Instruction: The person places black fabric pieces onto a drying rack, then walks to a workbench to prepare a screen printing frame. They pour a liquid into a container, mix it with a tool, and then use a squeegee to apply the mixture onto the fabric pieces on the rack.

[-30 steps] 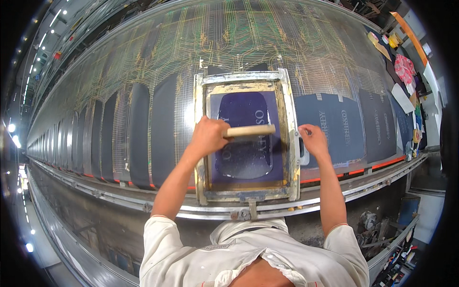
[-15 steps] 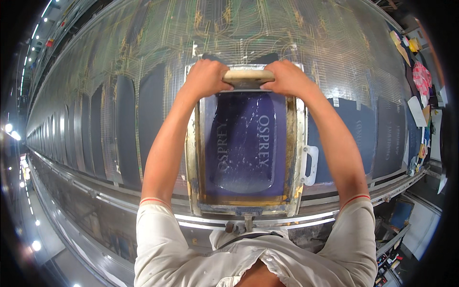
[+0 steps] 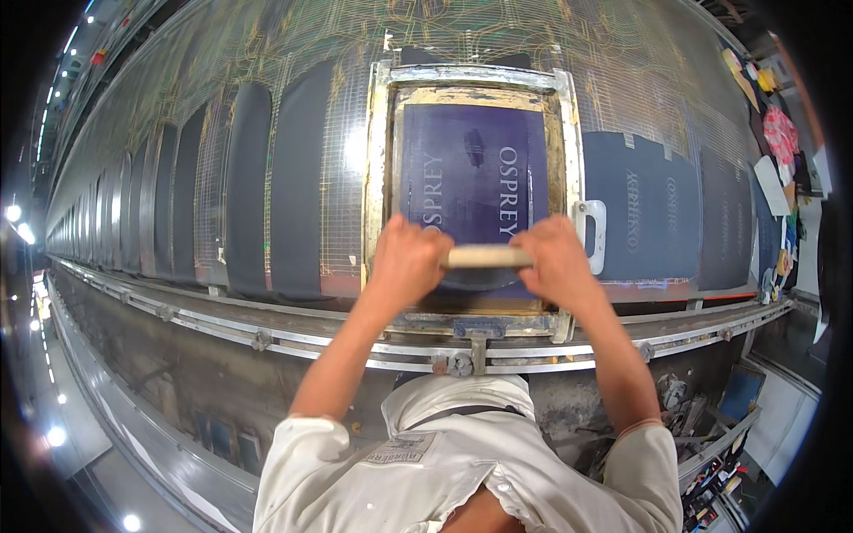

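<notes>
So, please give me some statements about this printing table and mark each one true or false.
1. Both hands grip the wooden squeegee handle. True: the left hand and the right hand hold its two ends.
2. The squeegee is at the far end of the screen frame. False: it is at the near end, close to the person.
3. The screen mesh looks bluish purple. True.
4. The dark fabric panel to the right of the frame is blank. False: it carries pale lettering.
5. A white handle sticks out on the frame's right side. True.
6. The person wears a black shirt. False: the shirt is white.
</notes>
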The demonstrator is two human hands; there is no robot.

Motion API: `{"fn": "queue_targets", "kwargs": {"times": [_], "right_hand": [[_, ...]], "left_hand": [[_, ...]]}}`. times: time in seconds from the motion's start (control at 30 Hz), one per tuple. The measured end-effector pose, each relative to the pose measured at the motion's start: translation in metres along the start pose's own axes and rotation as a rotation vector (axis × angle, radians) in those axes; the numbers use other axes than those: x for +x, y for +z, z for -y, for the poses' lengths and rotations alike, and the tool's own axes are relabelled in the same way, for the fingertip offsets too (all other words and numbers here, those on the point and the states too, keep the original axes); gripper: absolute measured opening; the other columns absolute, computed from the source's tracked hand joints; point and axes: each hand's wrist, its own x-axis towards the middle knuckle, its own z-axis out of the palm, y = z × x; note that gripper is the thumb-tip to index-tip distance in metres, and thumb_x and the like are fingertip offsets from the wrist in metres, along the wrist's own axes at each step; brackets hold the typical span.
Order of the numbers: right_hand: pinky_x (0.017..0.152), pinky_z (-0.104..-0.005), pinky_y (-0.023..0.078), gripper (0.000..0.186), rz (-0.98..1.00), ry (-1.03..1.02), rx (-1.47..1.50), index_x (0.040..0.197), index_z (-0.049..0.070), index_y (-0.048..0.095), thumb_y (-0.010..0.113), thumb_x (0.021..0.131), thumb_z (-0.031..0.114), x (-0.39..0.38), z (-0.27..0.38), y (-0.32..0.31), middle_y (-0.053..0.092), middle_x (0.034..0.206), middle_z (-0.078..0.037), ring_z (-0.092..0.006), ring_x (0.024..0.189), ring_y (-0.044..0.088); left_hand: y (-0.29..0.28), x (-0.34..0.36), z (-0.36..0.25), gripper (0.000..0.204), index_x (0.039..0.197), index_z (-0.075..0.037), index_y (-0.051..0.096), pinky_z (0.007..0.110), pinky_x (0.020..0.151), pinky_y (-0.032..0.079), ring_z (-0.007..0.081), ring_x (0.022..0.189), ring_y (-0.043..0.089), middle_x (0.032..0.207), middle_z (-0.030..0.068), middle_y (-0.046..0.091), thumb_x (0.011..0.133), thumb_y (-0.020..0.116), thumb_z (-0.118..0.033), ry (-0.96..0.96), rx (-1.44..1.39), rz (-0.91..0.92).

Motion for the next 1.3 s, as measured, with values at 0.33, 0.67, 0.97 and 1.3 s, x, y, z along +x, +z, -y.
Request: {"fn": "queue_targets", "kwargs": {"times": [0.33,0.67,0.97,1.3], "right_hand": [[0.091,-0.0441,0.046,0.029,0.108,0.039,-0.032,0.095,0.009,0.072,0.079,0.067,0.011,-0.022,0.015,0.000,0.070,0.086,-0.009,-0.0283,0.095,0.065],[0.078,-0.0492,0.055,0.023,0.043,0.026,-0.028,0.090,0.008,0.071,0.081,0.074,0.021,0.158,-0.109,-0.051,0.071,0.082,-0.017,-0.0388,0.084,0.069],[0.076,-0.0477,0.054,0.021,0.027,0.087,0.047,0.087,0.005,0.071,0.081,0.074,0.017,0.164,-0.102,-0.048,0.071,0.084,-0.019,-0.0398,0.083,0.068],[0.092,-0.0416,0.047,0.033,-0.025,-0.016,-0.016,0.097,0.007,0.071,0.079,0.065,0.009,-0.012,0.003,0.006,0.071,0.093,-0.012,-0.0317,0.096,0.065]], "left_hand": [[-0.010,-0.016,-0.013,0.017,0.079,-0.014,0.073,0.039,0.073,0.043,0.0248,0.070,0.065,0.075,0.0031,0.069,0.065,0.084,-0.014,0.053,-0.072,0.048],[-0.027,0.177,0.088,0.025,0.078,-0.011,0.072,0.045,0.074,0.051,0.0344,0.071,0.067,0.071,0.0109,0.069,0.067,0.087,-0.027,0.028,0.115,0.031],[-0.017,0.180,0.096,0.026,0.075,-0.011,0.069,0.042,0.079,0.047,0.0311,0.068,0.066,0.066,0.0076,0.067,0.068,0.086,-0.030,0.023,0.069,-0.045],[0.012,-0.013,-0.005,0.023,0.082,-0.015,0.072,0.039,0.074,0.040,0.0235,0.071,0.064,0.077,0.0020,0.069,0.061,0.080,-0.008,0.040,0.024,-0.060]]}}
